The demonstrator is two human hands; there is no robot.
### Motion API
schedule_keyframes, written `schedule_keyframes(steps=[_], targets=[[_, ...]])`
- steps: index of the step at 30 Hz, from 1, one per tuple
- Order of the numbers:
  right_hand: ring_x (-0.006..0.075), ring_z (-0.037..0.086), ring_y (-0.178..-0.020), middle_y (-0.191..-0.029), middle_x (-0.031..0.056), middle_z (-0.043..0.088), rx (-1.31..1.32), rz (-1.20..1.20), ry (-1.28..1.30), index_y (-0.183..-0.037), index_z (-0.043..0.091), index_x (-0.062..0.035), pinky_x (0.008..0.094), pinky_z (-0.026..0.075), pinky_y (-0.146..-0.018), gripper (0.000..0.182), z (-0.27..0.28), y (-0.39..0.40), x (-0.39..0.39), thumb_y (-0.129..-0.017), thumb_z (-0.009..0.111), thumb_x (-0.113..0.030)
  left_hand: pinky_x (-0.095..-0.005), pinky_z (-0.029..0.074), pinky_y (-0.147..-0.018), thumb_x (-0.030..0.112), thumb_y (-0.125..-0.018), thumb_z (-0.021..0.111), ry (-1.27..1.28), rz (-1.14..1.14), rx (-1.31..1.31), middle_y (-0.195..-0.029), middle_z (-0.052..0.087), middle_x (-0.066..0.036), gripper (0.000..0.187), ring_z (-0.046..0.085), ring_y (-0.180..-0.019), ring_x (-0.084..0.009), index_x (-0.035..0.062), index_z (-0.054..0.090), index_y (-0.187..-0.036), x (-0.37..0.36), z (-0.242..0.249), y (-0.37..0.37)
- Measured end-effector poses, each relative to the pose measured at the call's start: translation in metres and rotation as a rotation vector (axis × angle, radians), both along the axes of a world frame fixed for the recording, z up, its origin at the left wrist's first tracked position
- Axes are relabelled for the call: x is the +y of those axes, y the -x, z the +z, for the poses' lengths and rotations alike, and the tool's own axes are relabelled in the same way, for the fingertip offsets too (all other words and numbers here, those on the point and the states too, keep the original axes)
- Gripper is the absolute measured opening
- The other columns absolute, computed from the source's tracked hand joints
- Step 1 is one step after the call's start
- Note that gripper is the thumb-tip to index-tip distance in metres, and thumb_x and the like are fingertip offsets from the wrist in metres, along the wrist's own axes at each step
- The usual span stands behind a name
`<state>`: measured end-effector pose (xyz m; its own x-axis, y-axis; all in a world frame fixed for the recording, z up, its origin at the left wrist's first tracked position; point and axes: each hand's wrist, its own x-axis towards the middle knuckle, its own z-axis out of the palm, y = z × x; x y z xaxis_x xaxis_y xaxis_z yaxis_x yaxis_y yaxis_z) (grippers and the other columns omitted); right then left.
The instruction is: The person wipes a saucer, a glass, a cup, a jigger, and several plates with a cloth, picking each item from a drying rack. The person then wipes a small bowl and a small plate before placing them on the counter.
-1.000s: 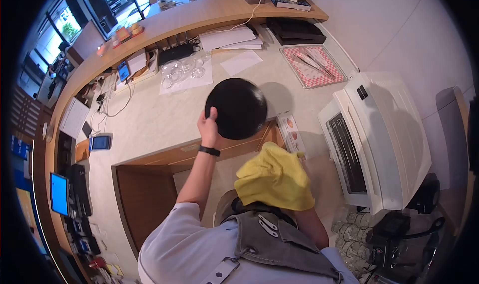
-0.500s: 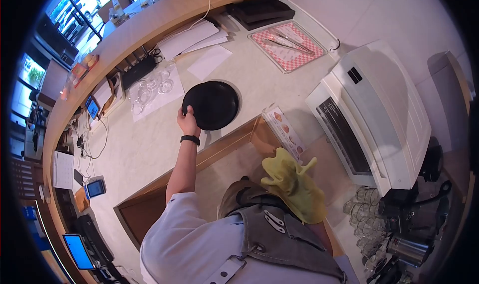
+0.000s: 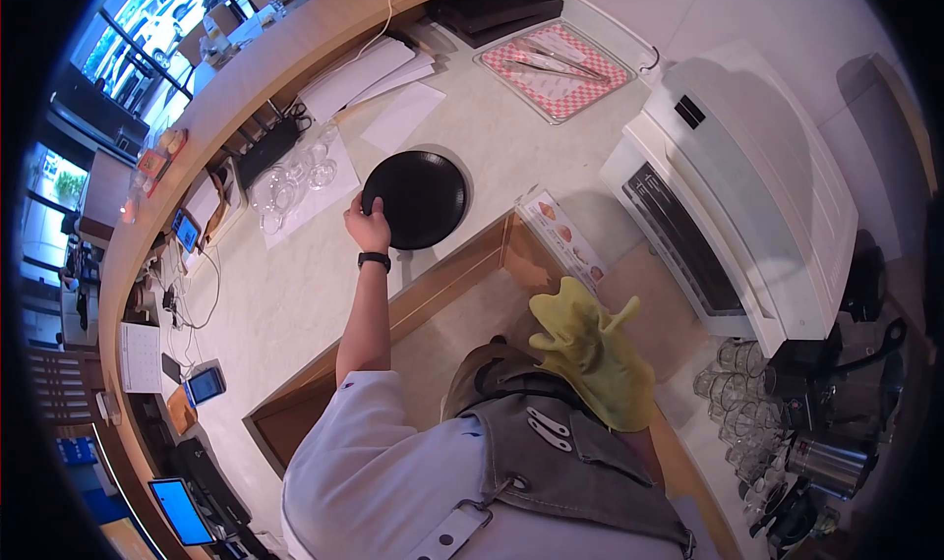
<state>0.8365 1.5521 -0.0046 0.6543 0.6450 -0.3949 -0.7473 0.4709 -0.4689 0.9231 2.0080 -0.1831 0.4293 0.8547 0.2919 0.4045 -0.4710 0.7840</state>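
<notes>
My left hand (image 3: 368,228) grips the near-left rim of a round black plate (image 3: 418,201), thumb on top and fingers beneath the edge. The plate is over the pale counter (image 3: 295,304). My right hand (image 3: 588,339) wears a loose yellow glove and is held in front of my apron (image 3: 560,442), thumb out and fingers loosely apart, with nothing in it. Nearest to the glove is a printed picture card (image 3: 562,234) on the counter's edge.
A white toaster oven (image 3: 737,196) stands at the right, glasses (image 3: 737,393) and a metal pitcher (image 3: 831,462) below it. At the back are tongs (image 3: 556,60) on a checkered tray (image 3: 521,93). Glass cups (image 3: 285,188) and papers (image 3: 403,115) lie to the left.
The view has shifted slightly. My left hand still grips the black plate over the counter, and my gloved right hand stays in front of me.
</notes>
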Motion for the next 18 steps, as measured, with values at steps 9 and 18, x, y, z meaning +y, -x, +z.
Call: schedule_keyframes(steps=[9,18], targets=[[0.0233,0.05,-0.129,-0.141,0.0114,0.051,-0.007,-0.116,0.046,-0.144,0.044,-0.0063,0.0376,0.044,-0.105,0.052,-0.006,0.027,-0.03,-0.1,0.057,-0.031,-0.0438,0.048,-0.092,0.028,-0.077,0.083,-0.072,-0.074,0.11,-0.102,0.063,-0.02,0.049,0.061,-0.099,-0.0353,-0.0013,0.07,-0.114,0.003,-0.002,0.009],[0.025,0.049,-0.129,-0.142,0.0122,0.05,-0.084,-0.231,0.125,-0.145,0.043,-0.0066,0.0397,0.044,-0.106,0.051,-0.023,0.06,-0.065,-0.101,0.055,-0.031,-0.0482,0.045,-0.096,0.046,-0.084,0.079,-0.503,-0.072,-0.092,-0.117,0.059,-0.024,0.071,0.057,-0.109,-0.0383,-0.0073,0.057,-0.126,-0.005,-0.002,0.007]])
